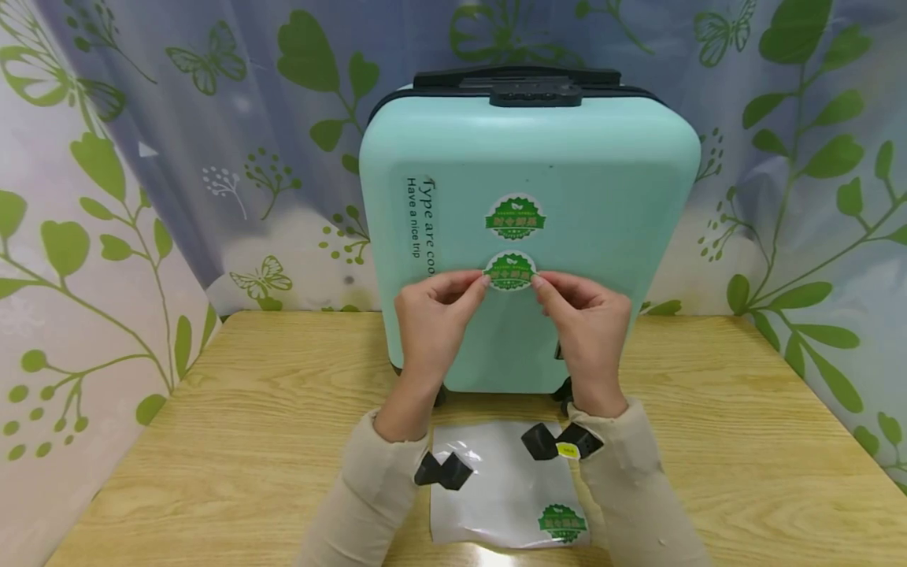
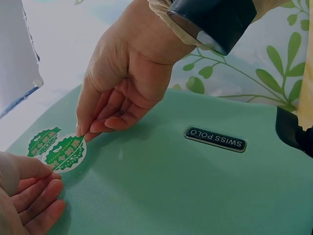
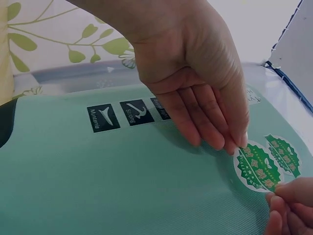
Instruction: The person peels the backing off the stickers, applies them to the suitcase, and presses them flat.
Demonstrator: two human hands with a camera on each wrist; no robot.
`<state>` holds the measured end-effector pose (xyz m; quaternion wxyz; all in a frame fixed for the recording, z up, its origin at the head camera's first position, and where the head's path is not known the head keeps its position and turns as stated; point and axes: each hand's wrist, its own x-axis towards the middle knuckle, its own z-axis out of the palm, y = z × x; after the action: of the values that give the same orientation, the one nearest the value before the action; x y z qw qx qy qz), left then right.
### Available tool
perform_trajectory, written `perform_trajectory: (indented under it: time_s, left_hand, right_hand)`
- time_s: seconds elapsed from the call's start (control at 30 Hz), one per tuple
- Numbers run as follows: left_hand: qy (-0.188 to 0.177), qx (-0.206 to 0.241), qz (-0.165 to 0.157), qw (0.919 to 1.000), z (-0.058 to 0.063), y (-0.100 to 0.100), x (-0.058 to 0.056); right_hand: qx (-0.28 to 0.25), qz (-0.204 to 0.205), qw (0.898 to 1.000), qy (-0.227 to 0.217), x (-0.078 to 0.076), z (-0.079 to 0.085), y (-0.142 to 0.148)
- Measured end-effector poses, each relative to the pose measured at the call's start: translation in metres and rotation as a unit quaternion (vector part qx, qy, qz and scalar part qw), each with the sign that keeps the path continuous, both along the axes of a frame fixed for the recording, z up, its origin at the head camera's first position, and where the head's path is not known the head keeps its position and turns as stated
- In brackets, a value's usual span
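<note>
My left hand [image 1: 435, 319] pinches the left edge of a round green and white sticker [image 1: 510, 272] between thumb and index finger. The right hand [image 1: 588, 327] pinches its right edge. Held close over the front of a mint green suitcase [image 1: 602, 213], the sticker sits just below a matching sticker [image 1: 516, 218] on the case. In the left wrist view the right hand [image 2: 127, 73] is beyond the sticker [image 2: 66, 152], the left hand [image 2: 29, 191] nearer. In the right wrist view the sticker [image 3: 257, 166] spans between both hands' fingertips.
A glossy white backing sheet [image 1: 496, 504] with one green sticker [image 1: 562, 522] lies on the wooden table [image 1: 248, 441] between the forearms. The suitcase stands upright against a leaf-patterned curtain [image 1: 298, 157]. A SWISS POLO badge [image 2: 215, 139] is near its lower end.
</note>
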<state>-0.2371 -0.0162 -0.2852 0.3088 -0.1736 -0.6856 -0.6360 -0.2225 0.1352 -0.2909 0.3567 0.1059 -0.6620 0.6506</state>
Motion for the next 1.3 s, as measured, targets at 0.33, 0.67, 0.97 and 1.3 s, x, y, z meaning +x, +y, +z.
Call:
perform_trajectory:
  time_s: [0.33, 0.67, 0.97, 1.3]
  left_hand:
    - [-0.016, 0.010, -0.006, 0.9998, 0.0020, 0.0012, 0.0011]
    - [-0.029, 0.014, -0.013, 0.9994, 0.0022, 0.0011, 0.0001]
    - [-0.031, 0.013, -0.008, 0.9994, 0.0012, 0.0016, -0.0025]
    - [-0.035, 0.019, -0.006, 0.9992, 0.0019, 0.0028, -0.0033]
  right_hand:
    - [-0.002, -0.002, 1.000, -0.005, -0.0014, 0.0009, 0.0008]
    - [-0.004, -0.009, 1.000, 0.003, -0.0035, 0.0003, -0.0010]
    - [0.002, -0.018, 1.000, 0.008, -0.0051, -0.0001, -0.0023]
    - [0.005, -0.021, 1.000, 0.010, -0.0059, 0.0002, -0.0035]
